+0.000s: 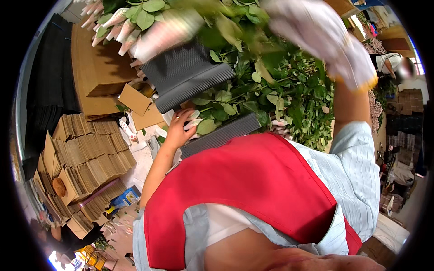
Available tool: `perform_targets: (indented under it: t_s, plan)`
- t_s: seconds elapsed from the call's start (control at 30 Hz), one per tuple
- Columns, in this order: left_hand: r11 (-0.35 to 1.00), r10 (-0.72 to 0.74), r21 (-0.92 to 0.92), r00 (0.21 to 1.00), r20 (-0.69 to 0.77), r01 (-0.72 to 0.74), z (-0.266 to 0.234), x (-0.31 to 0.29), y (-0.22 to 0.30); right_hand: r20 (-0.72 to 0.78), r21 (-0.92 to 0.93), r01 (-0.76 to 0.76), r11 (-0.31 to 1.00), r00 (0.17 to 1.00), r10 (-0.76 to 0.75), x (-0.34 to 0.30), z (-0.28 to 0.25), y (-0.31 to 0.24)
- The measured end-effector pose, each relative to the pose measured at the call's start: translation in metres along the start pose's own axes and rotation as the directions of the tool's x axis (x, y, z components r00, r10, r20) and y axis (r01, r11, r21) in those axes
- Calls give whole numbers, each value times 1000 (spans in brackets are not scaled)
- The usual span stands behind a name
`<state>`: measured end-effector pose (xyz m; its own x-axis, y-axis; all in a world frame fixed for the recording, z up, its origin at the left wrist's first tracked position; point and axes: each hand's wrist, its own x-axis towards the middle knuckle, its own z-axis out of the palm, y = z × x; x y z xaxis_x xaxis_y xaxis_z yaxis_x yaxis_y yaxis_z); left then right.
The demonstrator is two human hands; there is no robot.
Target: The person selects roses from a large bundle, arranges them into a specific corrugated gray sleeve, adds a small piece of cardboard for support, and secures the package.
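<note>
My bare left hand, wearing a ring, is closed around a pale-wrapped rose bud between two dark grey corrugated sheets. Leafy stems run rightward from there. My right hand, in a white glove with a yellow cuff, is raised at the upper right. It is smeared by motion beside blurred leaves, and its fingers cannot be made out. A blurred pinkish-white wrapped bunch lies across the upper sheet. More roses with wrapped heads show at the upper left.
Brown cardboard lies left of the roses. Bundled cardboard pieces are stacked lower down, with a blue box beside them. Dark sheets stand at the far left. Another person is at the far right.
</note>
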<state>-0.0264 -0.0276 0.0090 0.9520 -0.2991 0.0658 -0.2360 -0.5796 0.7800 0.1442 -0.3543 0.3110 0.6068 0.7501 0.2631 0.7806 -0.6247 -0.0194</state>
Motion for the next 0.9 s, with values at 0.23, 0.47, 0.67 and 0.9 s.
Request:
perform_targets:
  t_s: [0.23,0.47,0.67,0.9]
  plan:
    - [1000,-5,-19,995,-95,4,17,-1,-2,-209,-189,-255,948,954,215,16,160,-8]
    - [988,145,83,975,-168,-133,19,-10,-9,515,-304,-394,867,698,498,13,107,7]
    - [990,-55,131,998,-37,59,23,-10,-10,15,-182,-680,710,720,694,-129,-22,85]
    - [967,-192,205,961,197,151,7,-2,-9,220,564,-582,585,789,573,-155,-32,3]
